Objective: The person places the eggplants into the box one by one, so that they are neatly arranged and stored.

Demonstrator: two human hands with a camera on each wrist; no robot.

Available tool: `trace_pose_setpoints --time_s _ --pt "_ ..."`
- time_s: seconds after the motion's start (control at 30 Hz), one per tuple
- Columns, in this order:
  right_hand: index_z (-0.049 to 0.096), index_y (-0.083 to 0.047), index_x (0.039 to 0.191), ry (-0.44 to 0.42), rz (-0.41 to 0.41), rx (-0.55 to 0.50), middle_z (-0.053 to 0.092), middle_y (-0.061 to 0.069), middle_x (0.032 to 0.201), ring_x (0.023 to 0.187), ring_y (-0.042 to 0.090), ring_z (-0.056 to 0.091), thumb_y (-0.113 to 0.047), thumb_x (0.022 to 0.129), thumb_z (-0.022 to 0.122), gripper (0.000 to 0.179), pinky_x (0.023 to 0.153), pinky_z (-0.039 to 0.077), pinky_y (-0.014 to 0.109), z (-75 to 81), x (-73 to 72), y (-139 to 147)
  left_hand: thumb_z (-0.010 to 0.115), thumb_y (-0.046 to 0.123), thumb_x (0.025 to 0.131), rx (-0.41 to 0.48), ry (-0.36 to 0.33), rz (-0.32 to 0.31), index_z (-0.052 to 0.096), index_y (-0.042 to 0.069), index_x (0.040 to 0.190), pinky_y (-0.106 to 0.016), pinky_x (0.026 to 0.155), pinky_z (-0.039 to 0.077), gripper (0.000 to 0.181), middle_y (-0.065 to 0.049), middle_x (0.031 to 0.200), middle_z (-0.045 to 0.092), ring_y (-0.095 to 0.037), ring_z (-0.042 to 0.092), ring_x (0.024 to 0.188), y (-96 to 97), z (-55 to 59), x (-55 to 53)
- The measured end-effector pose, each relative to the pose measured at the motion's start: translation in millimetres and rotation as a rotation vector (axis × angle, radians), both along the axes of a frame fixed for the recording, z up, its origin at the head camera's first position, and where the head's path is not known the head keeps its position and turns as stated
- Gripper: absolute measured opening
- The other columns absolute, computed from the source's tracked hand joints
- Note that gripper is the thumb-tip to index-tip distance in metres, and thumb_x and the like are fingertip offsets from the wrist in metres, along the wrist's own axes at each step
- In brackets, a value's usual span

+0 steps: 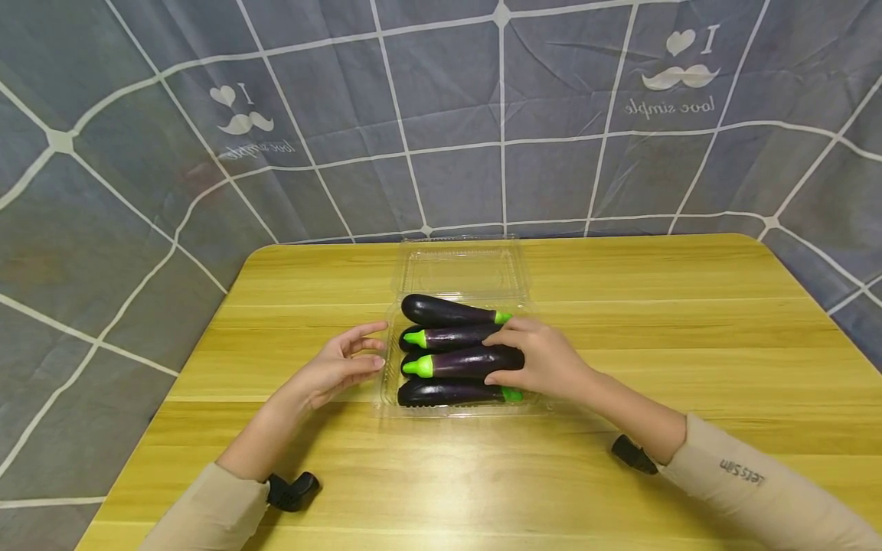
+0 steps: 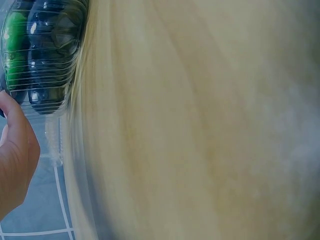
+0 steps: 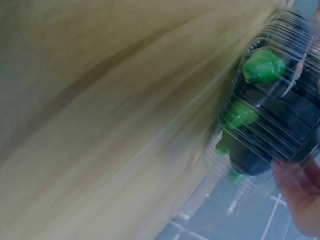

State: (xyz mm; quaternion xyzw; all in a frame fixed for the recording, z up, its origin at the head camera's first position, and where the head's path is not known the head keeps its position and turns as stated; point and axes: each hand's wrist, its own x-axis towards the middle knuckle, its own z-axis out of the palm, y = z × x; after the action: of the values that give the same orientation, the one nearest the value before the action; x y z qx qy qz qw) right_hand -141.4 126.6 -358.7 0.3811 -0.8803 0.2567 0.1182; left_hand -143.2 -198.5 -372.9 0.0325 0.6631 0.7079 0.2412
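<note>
Several dark purple eggplants with bright green stem ends lie side by side in a clear plastic clamshell box [image 1: 463,412], its lid [image 1: 462,272] folded back behind it. My right hand [image 1: 540,358] holds the wide right end of one eggplant [image 1: 468,363], second from the front, between thumb and fingers. To the left of the box is my left hand [image 1: 338,363], fingers relaxed and thumb apart, holding nothing. In the left wrist view that hand [image 2: 17,155] is beside the box's ridged wall [image 2: 50,75]. The right wrist view shows green stem ends [image 3: 263,66] through the clear plastic.
A wood-grain table [image 1: 455,482] bears the box. Behind and at the sides hangs a grey cloth [image 1: 448,92] with white grid lines and print. Black wrist devices [image 1: 292,491] are at both sleeves.
</note>
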Motion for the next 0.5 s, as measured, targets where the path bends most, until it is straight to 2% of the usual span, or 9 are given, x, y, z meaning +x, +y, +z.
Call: trace_pose_setpoints --time_s 0.3,0.5 --pt "0.071 -0.01 0.101 -0.054 0.008 -0.009 0.059 -0.001 0.088 0.071 0.01 0.052 -0.034 0.066 0.083 0.044 0.059 0.046 0.022 -3.1 1.9 -1.2 0.055 -0.008 0.085 0.007 -0.003 0.008 0.025 -0.001 0.145 -0.022 0.075 0.052 0.067 -0.007 0.109 0.047 -0.009 0.058 0.081 0.4 0.2 0.4" --pt "0.07 -0.009 0.101 -0.051 0.024 -0.014 0.06 0.0 0.089 0.073 0.012 0.055 -0.033 0.067 0.082 0.043 0.061 0.047 0.023 -4.8 1.3 -1.2 0.055 -0.008 0.085 0.006 -0.001 0.007 0.025 -0.001 0.144 -0.022 0.076 0.052 0.067 -0.007 0.109 0.047 -0.009 0.058 0.081 0.4 0.4 0.4"
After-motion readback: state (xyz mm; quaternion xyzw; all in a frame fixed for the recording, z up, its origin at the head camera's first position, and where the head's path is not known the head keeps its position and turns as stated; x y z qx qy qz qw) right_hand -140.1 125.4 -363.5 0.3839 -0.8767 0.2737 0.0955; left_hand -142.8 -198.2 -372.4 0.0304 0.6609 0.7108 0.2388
